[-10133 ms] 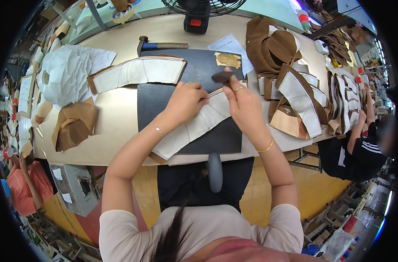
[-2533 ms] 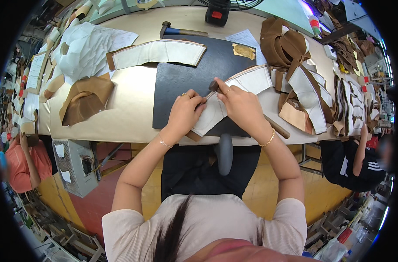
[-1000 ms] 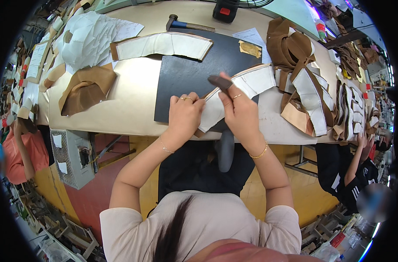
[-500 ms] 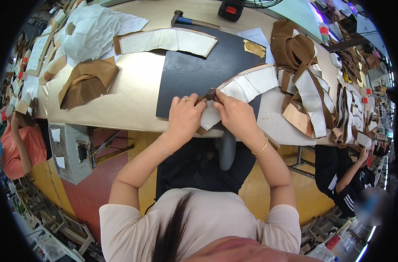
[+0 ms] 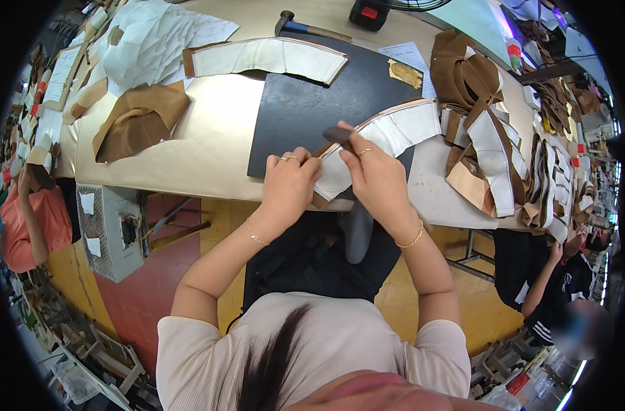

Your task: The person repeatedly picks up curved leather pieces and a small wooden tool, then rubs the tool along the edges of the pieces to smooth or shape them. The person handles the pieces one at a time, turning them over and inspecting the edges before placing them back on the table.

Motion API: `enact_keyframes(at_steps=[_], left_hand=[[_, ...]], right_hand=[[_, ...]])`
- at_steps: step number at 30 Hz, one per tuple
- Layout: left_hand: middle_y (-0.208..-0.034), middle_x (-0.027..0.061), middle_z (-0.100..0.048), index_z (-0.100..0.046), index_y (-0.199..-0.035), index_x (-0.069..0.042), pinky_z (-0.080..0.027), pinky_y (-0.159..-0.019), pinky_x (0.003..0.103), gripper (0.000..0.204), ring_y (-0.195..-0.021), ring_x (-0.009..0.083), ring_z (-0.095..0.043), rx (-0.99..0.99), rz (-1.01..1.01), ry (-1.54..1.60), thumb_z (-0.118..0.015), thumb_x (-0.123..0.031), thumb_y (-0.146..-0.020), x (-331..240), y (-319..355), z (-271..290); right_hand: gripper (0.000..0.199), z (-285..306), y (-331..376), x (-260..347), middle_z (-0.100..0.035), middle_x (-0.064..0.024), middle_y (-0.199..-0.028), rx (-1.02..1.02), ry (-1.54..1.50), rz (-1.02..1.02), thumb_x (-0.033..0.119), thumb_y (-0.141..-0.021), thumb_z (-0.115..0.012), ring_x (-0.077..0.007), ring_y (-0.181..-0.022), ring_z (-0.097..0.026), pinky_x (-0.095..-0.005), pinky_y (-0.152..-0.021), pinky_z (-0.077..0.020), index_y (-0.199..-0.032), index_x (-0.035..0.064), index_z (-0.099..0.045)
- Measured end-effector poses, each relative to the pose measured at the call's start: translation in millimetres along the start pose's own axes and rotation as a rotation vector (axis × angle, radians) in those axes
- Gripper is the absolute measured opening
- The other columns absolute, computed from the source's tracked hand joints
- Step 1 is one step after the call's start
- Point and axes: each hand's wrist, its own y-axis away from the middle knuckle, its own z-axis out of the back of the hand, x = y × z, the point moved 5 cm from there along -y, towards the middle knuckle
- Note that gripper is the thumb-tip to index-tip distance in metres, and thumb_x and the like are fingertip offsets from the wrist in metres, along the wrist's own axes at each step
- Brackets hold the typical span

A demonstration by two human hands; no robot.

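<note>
Our left hand [image 5: 290, 183] pinched the strip [image 5: 398, 130] near the board's [image 5: 288, 113] front edge, right hand [image 5: 379, 175] gripping the hammer [image 5: 338, 134]. Even taps suited.

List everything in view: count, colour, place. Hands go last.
Table: 1, beige, centre
Mat: 1, dark grey, mid-table
Near strip: 1, white edged brown, mat's near right
Far strip: 1, white edged brown, mat's far left
Dark-headed tool: 1, dark brown, at near strip
Tape patch: 1, tan, mat's far right corner
Hammer: 1, blue-and-brown handle, beyond mat
Layered stack: 1, white, far left
Folded piece: 1, brown, left of mat
Cut pieces: several, brown and white, right
Fan: 1, black, top edge
Rim clutter: uncountable
Left hand: 1, bare, on near strip
Right hand: 1, bare, holding dark-headed tool
</note>
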Motion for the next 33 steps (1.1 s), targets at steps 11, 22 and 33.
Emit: enact_keyframes(at_steps=[11,22,33], left_hand=[[-0.091,0.0011,-0.061,-0.072,-0.099,-0.014,-0.036,-0.082,0.041,0.014,-0.088,0.0211,-0.06,-0.072,0.001,0.016,-0.073,-0.015,-0.086,4.8,16.8,5.5],[-0.094,0.0011,-0.062,-0.07,-0.097,-0.011,-0.035,-0.085,0.039,0.013,-0.09,0.0209,-0.058,-0.201,0.005,-0.023,-0.075,-0.015,-0.085,0.9,25.3,2.4],[-0.091,0.0003,-0.061,-0.067,-0.089,-0.011,-0.033,-0.084,0.04,0.016,-0.089,0.0209,-0.056,-0.293,0.011,0.014,-0.079,-0.017,-0.081,4.3,32.3,-1.1]], right_hand=[[0.038,-2.7,0.1,6.6,-0.069,-0.0116,-0.082,0.092,0.052,0.001,0.024,-0.099,-0.058,-0.0342,-0.064,-0.068,-0.0443,-0.059,-0.0563,-0.135,0.0125,-0.06],[0.039,1.0,8.6,17.2,-0.07,-0.0146,-0.082,0.056,-0.048,0.019,0.024,-0.097,-0.06,-0.0346,-0.063,-0.069,-0.0438,-0.057,-0.0557,-0.135,0.0134,-0.061],[0.039,-23.8,14.2,5.7,-0.068,-0.0112,-0.079,0.188,0.052,0.126,0.025,-0.098,-0.061,-0.0308,-0.059,-0.067,-0.0398,-0.053,-0.054,-0.135,0.0137,-0.06]])
